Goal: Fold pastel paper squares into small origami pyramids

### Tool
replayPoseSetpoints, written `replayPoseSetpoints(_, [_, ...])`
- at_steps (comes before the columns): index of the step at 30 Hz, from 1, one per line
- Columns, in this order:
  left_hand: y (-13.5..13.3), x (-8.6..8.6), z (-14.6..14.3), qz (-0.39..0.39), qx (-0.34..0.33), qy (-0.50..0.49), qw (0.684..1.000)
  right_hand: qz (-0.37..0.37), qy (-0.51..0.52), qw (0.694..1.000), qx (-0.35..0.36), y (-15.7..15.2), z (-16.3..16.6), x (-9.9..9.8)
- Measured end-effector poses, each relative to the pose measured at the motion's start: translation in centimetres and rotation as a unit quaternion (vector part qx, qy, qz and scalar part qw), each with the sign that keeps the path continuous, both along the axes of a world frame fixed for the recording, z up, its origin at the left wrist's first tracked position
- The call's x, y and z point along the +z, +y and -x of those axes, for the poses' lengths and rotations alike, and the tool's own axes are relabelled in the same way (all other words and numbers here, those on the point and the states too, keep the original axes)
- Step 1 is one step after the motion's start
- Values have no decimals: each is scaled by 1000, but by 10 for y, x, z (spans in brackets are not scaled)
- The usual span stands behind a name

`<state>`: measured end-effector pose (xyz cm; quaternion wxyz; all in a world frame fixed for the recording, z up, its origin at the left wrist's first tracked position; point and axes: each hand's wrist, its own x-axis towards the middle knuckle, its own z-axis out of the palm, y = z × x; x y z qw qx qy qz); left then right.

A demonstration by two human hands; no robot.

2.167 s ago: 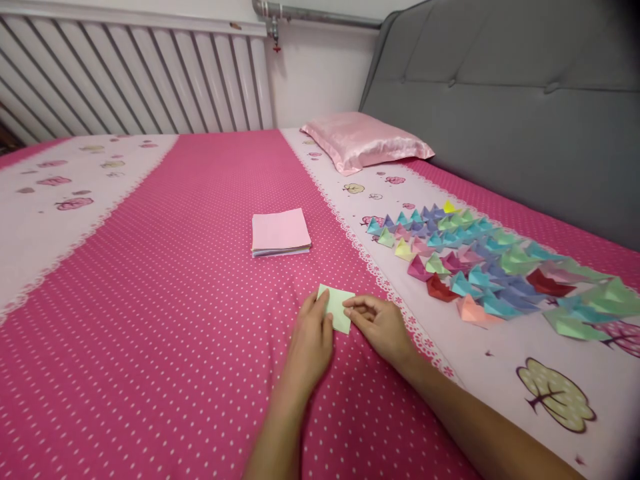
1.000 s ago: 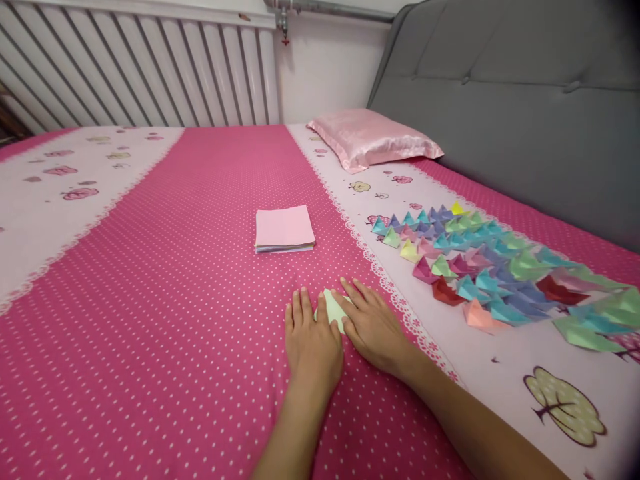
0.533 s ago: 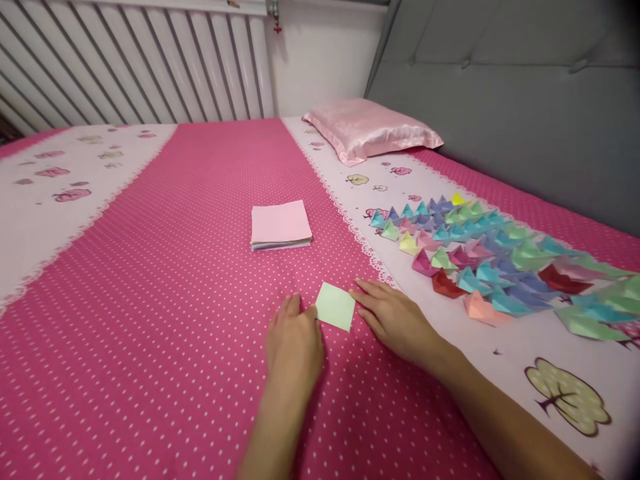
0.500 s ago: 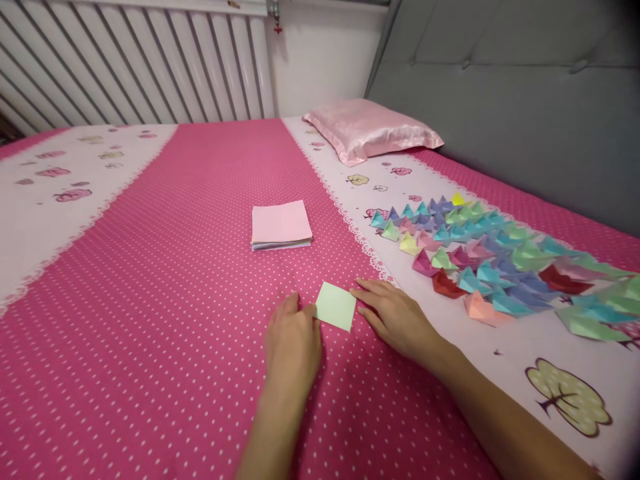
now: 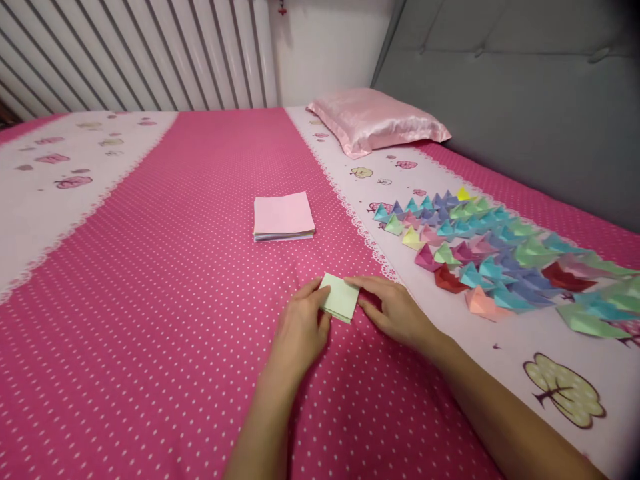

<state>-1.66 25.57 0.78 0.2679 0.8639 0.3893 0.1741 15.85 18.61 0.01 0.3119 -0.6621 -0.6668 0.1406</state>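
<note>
As the left hand (image 5: 300,330) pinches the pale green paper (image 5: 342,296) — square, layered — the right hand (image 5: 397,310) touches it, grip unclear.

1 pink pillow (image 5: 377,121) lies near a gray headboard (image 5: 525,113) — white radiator (image 5: 249,53) along the wall (image 5: 330,53).

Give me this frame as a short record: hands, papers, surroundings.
left hand: thumb on the green paper's left side
right hand: fingers at its right side
green paper: small square, layers showing at the near edge
stack: pink sheet on top, beyond the hands
boats: folded paper, mixed colours, rows on the white band at right
pillow: pink, by the grey headboard
</note>
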Motion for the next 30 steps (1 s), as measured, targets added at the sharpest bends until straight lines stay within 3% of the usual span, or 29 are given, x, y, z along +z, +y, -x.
replayPoseSetpoints(7, [3,2,4,44,7,-3,999,-5,47,999,6,2,0,0])
replayPoseSetpoints(21, [3,-6,0,34,38,-10,999,-18,66,997,-22,4,7,-4])
replayPoseSetpoints(25, [1,-9,-5,-6,75,-22,997,-24,94,994,-59,10,8,-16])
replayPoseSetpoints(30, [-3,-12,-12,-43,170,23,984,-27,100,989,-102,15,9,-27])
